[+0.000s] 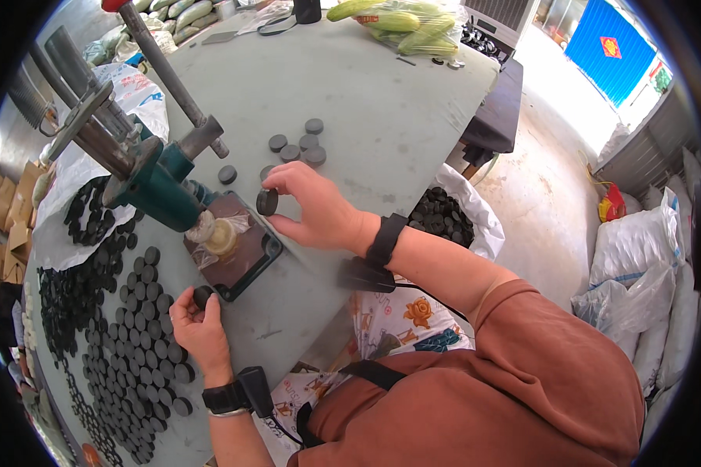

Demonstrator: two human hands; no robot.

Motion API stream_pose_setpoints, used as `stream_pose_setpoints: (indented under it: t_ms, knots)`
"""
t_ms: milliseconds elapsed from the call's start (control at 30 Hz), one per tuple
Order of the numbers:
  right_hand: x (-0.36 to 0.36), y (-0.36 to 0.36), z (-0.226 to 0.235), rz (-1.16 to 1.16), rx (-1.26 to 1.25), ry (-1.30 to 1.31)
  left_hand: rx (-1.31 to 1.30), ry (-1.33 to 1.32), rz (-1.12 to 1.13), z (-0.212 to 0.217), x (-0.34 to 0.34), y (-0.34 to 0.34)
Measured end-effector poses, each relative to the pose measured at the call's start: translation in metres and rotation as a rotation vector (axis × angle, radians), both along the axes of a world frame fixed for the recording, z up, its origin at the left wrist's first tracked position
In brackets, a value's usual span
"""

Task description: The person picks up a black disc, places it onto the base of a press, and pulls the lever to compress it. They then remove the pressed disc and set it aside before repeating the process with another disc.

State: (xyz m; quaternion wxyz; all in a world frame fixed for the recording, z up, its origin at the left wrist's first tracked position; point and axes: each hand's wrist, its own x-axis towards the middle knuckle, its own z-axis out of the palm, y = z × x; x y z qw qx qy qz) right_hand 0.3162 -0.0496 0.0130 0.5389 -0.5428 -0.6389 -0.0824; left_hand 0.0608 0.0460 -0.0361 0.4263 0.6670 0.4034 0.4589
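My right hand (315, 204) pinches a round black disc (267, 202) on its edge between thumb and fingers, just right of the green hand press (160, 187). Closed on another black disc (202, 296) is my left hand (200, 331), at the near left corner of the press's base plate (251, 274). On that plate stands a yellowish round die (220, 237) with clear plastic film about it; no disc can be made out in it. Beyond my right hand several grey-black discs (290, 152) lie loose on the table. A crowd of similar discs (136, 342) spreads to the left of my left hand.
The press's long lever (163, 66) slants up toward the far left. Smaller black parts (62, 303) heap at the table's left. A bag of black parts (442, 218) stands off the right edge. Green vegetables in plastic (405, 27) lie at the far edge; white sacks (639, 233) stack at right.
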Motion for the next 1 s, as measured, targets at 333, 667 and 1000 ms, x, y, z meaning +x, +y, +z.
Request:
stream_pose_setpoints:
  t_ms: [333,667,1000]
  knots:
    - [0.013,0.002,-0.012,-0.061,-0.059,-0.223,0.06,0.057,0.035,0.001,0.002,-0.001]
    - [0.057,0.055,0.083,-0.359,0.067,0.086,0.096,0.108,-0.035,0.044,0.033,-0.019]
    - [0.023,0.172,0.294,-0.194,0.003,-0.805,0.184,0.184,0.008,0.051,0.075,0.004]
